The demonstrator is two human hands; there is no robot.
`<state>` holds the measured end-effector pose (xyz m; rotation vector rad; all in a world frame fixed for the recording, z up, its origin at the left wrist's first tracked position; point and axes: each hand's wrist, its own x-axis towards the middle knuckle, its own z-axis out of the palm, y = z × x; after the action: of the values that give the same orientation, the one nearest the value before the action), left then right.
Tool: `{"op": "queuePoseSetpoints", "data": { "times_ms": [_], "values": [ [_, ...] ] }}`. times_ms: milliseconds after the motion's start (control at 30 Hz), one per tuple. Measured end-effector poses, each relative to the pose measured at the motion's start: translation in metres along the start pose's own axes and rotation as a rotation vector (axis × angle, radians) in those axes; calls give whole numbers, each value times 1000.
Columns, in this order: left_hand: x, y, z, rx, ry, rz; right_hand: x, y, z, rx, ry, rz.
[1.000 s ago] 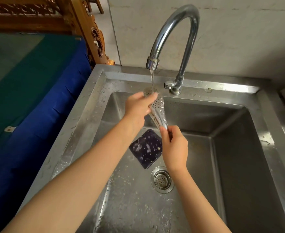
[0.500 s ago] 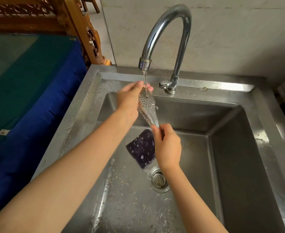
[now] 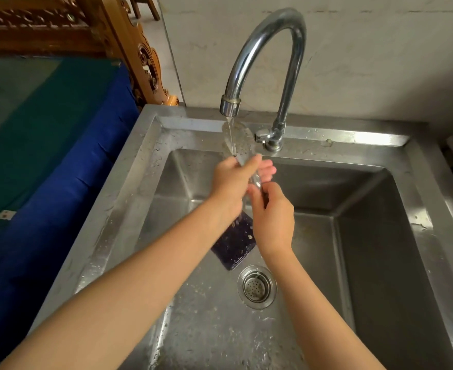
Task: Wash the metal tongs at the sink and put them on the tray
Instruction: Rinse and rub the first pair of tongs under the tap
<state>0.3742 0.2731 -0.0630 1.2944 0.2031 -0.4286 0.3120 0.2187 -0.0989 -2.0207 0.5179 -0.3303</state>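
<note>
The metal tongs [image 3: 240,141] point up and away over the steel sink [image 3: 396,182], their perforated tips under the running water from the curved tap [image 3: 268,36]. My left hand [image 3: 232,180] is wrapped around the middle of the tongs. My right hand [image 3: 272,217] grips the handle end just below it. The lower part of the tongs is hidden by both hands. No tray is in view.
A dark purple sponge [image 3: 233,243] lies on the sink floor beside the round drain [image 3: 256,286]. A blue and green covered surface [image 3: 46,145] borders the sink on the left, with carved wooden furniture [image 3: 129,36] behind it. A pale wall stands behind the tap.
My left hand has slid down from the perforated tips to the middle of the tongs, leaving the tips bare under the water. My right hand stays on the handle end.
</note>
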Motion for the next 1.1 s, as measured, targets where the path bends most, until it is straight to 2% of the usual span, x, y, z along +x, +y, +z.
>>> {"op": "queuePoseSetpoints", "data": {
  "times_ms": [200, 300, 400, 467, 500, 533, 600, 733, 800, 900, 967, 1033, 1100],
  "values": [
    [29, 38, -7, -317, 154, 4, -6, 3, 3, 4, -51, -11],
    [27, 34, -3, -249, 168, -42, -4, 7, 5, -116, -14, -86],
    [32, 38, -3, -113, 299, -92, -3, 12, 3, -250, 57, -221],
    [38, 49, -3, -157, 376, -116, -4, 17, -1, -192, -102, -197],
    [42, 55, -3, -190, 392, -100, -7, 17, -3, -73, -220, -144],
    [44, 59, -2, -191, 388, -72, -9, 17, -5, 38, -287, -98],
    [40, 62, 3, -164, 325, -3, -9, 13, -6, 142, -275, -85],
    [13, 34, 5, -118, 34, 26, 9, 0, 3, 401, -255, -38],
    [5, 22, 0, -92, -37, 27, 19, -5, 1, 465, -263, 3],
    [12, 28, -10, -44, 12, 46, 16, -9, -2, 511, -365, 75],
    [25, 40, -15, -151, 77, 66, 6, -9, 1, 492, -392, 87],
    [36, 52, -15, -281, 119, 79, 1, -6, 9, 435, -360, 92],
    [29, 53, -6, -286, 108, 35, 6, -5, 16, 413, -278, 127]
  ]
}}
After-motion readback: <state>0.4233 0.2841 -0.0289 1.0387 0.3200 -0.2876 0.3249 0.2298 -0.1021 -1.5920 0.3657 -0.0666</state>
